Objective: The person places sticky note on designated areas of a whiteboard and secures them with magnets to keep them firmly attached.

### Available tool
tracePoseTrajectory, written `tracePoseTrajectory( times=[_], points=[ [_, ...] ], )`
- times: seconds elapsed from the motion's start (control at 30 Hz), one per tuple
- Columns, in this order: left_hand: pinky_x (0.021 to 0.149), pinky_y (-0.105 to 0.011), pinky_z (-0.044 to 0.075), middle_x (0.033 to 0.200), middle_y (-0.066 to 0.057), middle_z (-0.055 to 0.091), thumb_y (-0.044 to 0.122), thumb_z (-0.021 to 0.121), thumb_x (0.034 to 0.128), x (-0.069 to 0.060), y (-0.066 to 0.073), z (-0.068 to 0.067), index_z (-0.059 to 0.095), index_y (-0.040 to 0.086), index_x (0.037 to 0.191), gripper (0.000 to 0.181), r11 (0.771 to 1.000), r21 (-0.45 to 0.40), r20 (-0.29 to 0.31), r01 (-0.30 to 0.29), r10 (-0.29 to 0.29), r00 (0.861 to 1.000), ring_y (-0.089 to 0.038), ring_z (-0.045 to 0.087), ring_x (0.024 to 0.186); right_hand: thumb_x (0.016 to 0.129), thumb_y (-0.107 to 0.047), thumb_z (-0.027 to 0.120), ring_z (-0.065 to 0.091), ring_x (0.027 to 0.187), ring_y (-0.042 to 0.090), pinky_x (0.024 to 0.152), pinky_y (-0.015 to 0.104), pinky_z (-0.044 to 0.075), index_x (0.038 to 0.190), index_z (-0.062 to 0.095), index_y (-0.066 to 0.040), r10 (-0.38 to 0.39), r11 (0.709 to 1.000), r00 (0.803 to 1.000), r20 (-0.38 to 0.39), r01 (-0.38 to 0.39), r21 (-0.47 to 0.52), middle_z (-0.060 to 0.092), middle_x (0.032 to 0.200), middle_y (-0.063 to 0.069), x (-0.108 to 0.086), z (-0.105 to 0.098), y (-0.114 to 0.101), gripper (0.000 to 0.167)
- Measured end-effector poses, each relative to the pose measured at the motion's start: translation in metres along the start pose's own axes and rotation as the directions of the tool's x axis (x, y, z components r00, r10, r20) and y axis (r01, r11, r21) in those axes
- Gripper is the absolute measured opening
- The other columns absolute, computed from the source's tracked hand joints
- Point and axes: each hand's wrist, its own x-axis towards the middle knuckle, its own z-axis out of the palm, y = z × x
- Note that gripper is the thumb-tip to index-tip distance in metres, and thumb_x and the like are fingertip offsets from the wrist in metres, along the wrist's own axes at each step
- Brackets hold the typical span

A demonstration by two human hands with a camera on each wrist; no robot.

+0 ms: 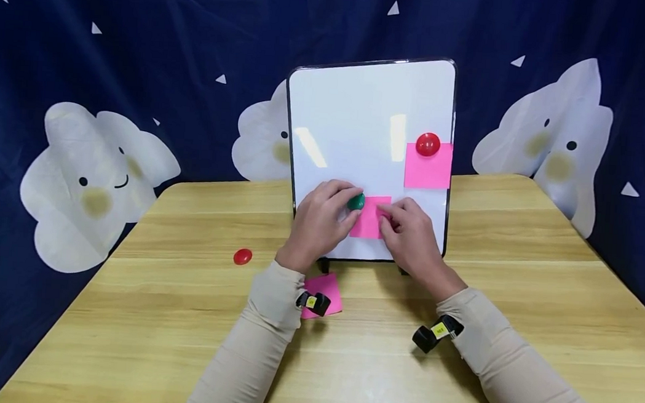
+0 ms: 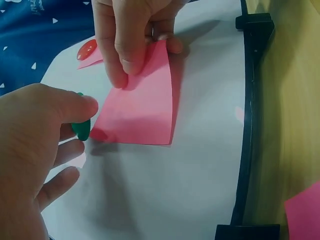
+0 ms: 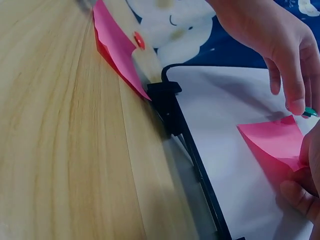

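Observation:
A whiteboard (image 1: 355,117) with a black frame stands upright on the table. My left hand (image 1: 324,217) pinches a round green magnet (image 1: 358,202) between thumb and fingers, beside the upper left corner of a pink sticky note (image 1: 366,226). That note is held against the lower part of the board by my right hand (image 1: 411,235), which pinches its right edge. In the left wrist view the note (image 2: 137,117) stands slightly off the board along one edge. Higher up on the right, a red magnet (image 1: 428,144) sits over the top of another pink note (image 1: 428,174).
On the wooden table (image 1: 193,317) lies a loose red magnet (image 1: 243,256), left of the board. More pink notes (image 1: 330,291) lie in front of the board, partly behind my left wrist. A dark blue curtain (image 1: 199,46) with cloud faces hangs behind.

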Motion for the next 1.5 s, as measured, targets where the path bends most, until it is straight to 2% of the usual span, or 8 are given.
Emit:
tracePoseTrajectory(
  times=[0.13,0.4,0.6,0.8,1.07,1.5],
  points=[
    [0.090,-0.034,0.049,0.117,-0.003,0.067,0.021,0.078,0.0884,0.002,0.000,0.001,0.074,0.011,0.121,0.035,0.999,0.029,-0.013,-0.018,0.019,1.000,-0.018,0.060,0.108,0.089,0.002,0.069,0.055,0.075,0.018,0.061,0.028,0.047,0.116,0.073,0.004,-0.008,1.000,1.000,0.006,0.008,0.002,0.059,0.092,0.011,0.001,-0.002,0.000,0.027],
    [0.086,-0.037,0.048,0.118,-0.004,0.065,0.023,0.075,0.0908,0.003,0.000,0.007,0.073,0.012,0.122,0.034,0.987,0.138,0.011,-0.080,0.079,0.997,-0.021,0.060,0.107,0.089,0.005,0.063,0.051,0.073,0.017,0.060,0.028,0.044,0.120,0.071,0.003,-0.013,1.000,1.000,0.025,0.013,0.002,0.059,0.093,0.011,0.001,0.000,0.000,0.032],
    [0.083,-0.038,0.049,0.116,-0.006,0.064,0.019,0.075,0.0903,0.003,-0.002,0.011,0.073,0.011,0.120,0.031,0.985,0.144,-0.025,-0.097,0.101,0.995,-0.023,0.060,0.105,0.089,0.005,0.064,0.051,0.074,0.017,0.061,0.029,0.045,0.122,0.069,0.004,-0.007,1.000,0.999,0.046,0.007,-0.010,0.058,0.096,0.011,0.000,0.002,0.000,0.034],
    [0.080,-0.038,0.049,0.115,-0.006,0.064,0.018,0.075,0.0899,0.006,-0.001,0.014,0.073,0.010,0.119,0.031,0.982,0.154,-0.048,-0.110,0.119,0.992,-0.023,0.059,0.103,0.089,0.006,0.063,0.051,0.074,0.016,0.061,0.029,0.045,0.122,0.070,0.004,-0.049,0.999,0.998,0.035,0.049,-0.019,0.056,0.095,0.010,0.000,0.001,0.000,0.034],
    [0.079,-0.039,0.049,0.117,-0.005,0.064,0.019,0.074,0.0904,0.008,0.002,0.016,0.073,0.012,0.120,0.030,0.977,0.177,-0.047,-0.121,0.131,0.990,-0.024,0.059,0.103,0.089,0.006,0.063,0.051,0.074,0.017,0.062,0.030,0.045,0.122,0.069,0.004,-0.075,0.996,0.997,0.022,0.076,-0.047,0.057,0.097,0.011,-0.001,0.000,0.002,0.033],
    [0.080,-0.039,0.049,0.119,-0.005,0.063,0.019,0.074,0.0912,0.002,0.005,0.022,0.073,0.013,0.121,0.031,0.974,0.199,-0.052,-0.107,0.119,0.992,-0.024,0.059,0.104,0.088,0.006,0.066,0.052,0.076,0.018,0.063,0.030,0.045,0.124,0.069,0.003,-0.085,0.995,0.995,0.049,0.088,-0.054,0.056,0.096,0.010,-0.004,0.002,0.003,0.036]
  ],
)
